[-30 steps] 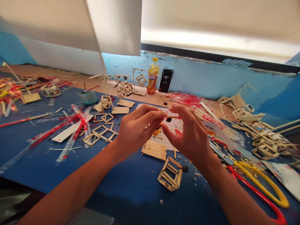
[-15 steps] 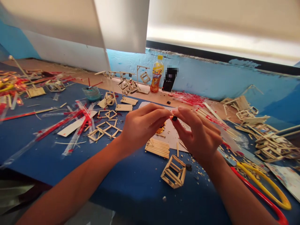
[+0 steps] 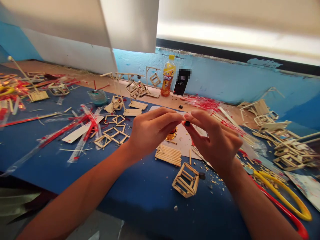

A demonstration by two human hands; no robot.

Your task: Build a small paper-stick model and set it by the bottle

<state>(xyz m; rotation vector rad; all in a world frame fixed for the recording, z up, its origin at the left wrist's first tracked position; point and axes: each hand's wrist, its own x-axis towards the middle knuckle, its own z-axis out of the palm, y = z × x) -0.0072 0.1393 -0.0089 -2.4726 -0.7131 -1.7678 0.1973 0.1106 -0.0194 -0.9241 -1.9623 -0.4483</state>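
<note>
A black lump sits at centre over a deep-blue tabletop, with a pale-tan stick frame at 5 o'clock, red-and-yellow scissors at 4, red-streaked clear wrappers at 9, and a yellow-capped orange bottle at 12.

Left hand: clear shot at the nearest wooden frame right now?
Likely yes: that frame lies uncovered on the table, nearer the camera than the left hand. It may just need to leave the black piece pinched in the right hand.
</note>
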